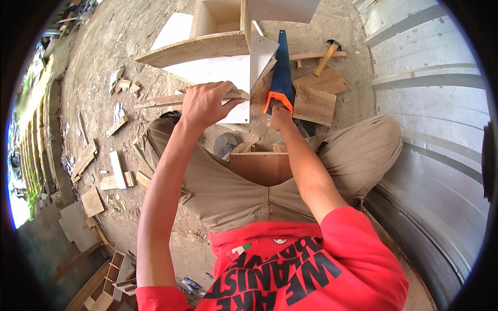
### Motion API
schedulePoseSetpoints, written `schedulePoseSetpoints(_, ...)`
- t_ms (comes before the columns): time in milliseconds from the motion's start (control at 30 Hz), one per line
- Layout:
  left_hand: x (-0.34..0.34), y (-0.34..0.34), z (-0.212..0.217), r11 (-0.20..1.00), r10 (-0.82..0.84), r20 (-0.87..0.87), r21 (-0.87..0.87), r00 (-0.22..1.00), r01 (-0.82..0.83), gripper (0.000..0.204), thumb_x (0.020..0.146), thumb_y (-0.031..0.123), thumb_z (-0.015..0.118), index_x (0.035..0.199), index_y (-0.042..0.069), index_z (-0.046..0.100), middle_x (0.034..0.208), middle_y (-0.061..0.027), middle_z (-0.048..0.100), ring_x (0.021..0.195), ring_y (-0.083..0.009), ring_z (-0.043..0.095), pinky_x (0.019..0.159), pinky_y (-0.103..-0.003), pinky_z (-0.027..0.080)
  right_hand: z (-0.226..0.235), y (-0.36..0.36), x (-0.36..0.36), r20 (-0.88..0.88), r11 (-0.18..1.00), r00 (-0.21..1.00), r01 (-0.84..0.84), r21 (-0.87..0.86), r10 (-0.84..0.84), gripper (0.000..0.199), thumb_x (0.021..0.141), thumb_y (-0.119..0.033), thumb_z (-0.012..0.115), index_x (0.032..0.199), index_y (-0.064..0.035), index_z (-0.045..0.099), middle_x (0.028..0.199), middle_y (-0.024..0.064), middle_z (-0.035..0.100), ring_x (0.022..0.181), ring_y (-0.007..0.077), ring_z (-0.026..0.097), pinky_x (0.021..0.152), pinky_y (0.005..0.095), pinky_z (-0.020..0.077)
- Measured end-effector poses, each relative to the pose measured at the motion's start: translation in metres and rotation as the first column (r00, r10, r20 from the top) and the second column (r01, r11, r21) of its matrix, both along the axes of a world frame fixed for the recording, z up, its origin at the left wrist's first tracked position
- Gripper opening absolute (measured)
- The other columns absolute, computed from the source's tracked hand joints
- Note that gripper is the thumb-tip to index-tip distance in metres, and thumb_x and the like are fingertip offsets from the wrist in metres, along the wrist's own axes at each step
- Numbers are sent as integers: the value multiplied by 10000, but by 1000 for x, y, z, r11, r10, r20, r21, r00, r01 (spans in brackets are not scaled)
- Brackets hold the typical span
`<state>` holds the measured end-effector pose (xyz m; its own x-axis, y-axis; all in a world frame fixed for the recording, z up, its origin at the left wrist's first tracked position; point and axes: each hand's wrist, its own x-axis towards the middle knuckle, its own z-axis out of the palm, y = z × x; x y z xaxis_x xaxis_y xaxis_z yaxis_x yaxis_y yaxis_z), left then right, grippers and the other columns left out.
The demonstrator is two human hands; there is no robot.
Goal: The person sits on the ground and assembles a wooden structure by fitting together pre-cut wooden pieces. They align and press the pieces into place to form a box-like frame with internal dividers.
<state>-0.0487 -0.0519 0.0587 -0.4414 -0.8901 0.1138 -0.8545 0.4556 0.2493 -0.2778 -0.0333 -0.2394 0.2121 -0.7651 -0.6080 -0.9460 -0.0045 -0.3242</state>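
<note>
On bare, scrap-littered ground, beside a ribbed metal wall; ahead of the knees, a pale wooden box unit, set above a white board; between the thighs, a brown wooden box; just right of the white board, a handsaw, orange at the handle, blue along the blade, pointing away from the body; over the white board, a narrow wooden strip, jutting out to the left, whether resting or raised impossible to tell; farther right, a square brown board and a hammer, both out of reach of the fingers; on the strip, near its right end, the left hand, pinching it between thumb and fingers; in the orange handle, the right hand, fingers curled round the grip; smallest of all, offcuts strewn to the left; judged from this pose, a step of steadying the strip for the saw, with no contact between blade and strip to be made out; called for next, probably, firm support under the strip, teeth brought across it, left thumb well clear.
</note>
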Motion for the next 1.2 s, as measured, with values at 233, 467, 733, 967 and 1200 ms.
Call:
schedulePoseSetpoints(233,1,2,1,1000,0,-11,0,1000,0,333,806,399,827,895,107,693,761,-61,730,662,-266,704,579,-367,547,-10,-2,15,-127,978,992,2,-207,-29,621,823,-211,806,1344,-46,511,1397,182,499,1322,368,498,1085,567,384)
schedulePoseSetpoints(467,-4,1,2,1000,-8,-48,-22,999,7,332,799,373,828,864,102,648,749,-33,706,667,-250,691,587,-374,536,-25,-8,20,-143,982,989,-64,-179,39,529,849,-164,747,1306,-19,523,1272,186,598,1246,359,567,1030,551,434)
schedulePoseSetpoints(733,0,3,1,1000,-2,-48,-25,999,0,330,806,382,821,853,104,650,751,-39,706,666,-252,689,583,-364,529,4,-3,4,96,986,985,148,-74,-141,622,803,-181,770,1314,10,471,1206,220,633,1150,411,620,939,536,513)
schedulePoseSetpoints(967,-4,-2,1,1000,13,4,28,1000,-13,309,782,358,851,933,118,725,822,-36,750,719,-239,726,616,-345,561,54,-26,8,188,896,889,437,-80,-417,310,841,-217,757,1041,7,682,970,178,735,895,309,715,818,417,564)
schedulePoseSetpoints(1200,0,1,-4,1000,21,-25,19,999,-21,307,766,292,870,970,106,735,843,-36,758,726,-221,736,629,-332,569,217,-2,4,837,855,446,517,48,-317,255,875,-127,771,1094,-25,687,975,87,695,838,148,647,806,295,539)
